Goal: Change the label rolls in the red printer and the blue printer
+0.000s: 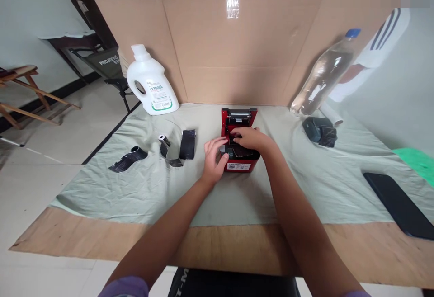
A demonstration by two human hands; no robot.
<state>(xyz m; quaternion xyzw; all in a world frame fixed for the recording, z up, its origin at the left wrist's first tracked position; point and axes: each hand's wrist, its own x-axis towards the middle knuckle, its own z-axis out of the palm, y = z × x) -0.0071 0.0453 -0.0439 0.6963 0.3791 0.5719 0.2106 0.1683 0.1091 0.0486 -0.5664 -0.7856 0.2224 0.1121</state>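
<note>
A small red printer (240, 167) sits mid-table with its lid (239, 115) raised at the back and a label on its front. My left hand (214, 161) grips the printer's left side, thumb near the front corner and fingers along the edge. Reaching into the open compartment from the right, my right hand (249, 139) has its fingers bent down, the tips partly hidden. A dark strip (242, 151) lies under it over the printer's front. To the left are a loose black roll (135, 153), a roll on a white core (164, 140) and a black piece (187, 144).
A white detergent bottle (154, 84) stands back left. On the right are a clear bottle with a blue cap (325, 75), a dark device (318, 130) and a black phone (400, 204). A cardboard panel (237, 48) closes off the back. Someone's striped sleeve (386, 35) shows behind it.
</note>
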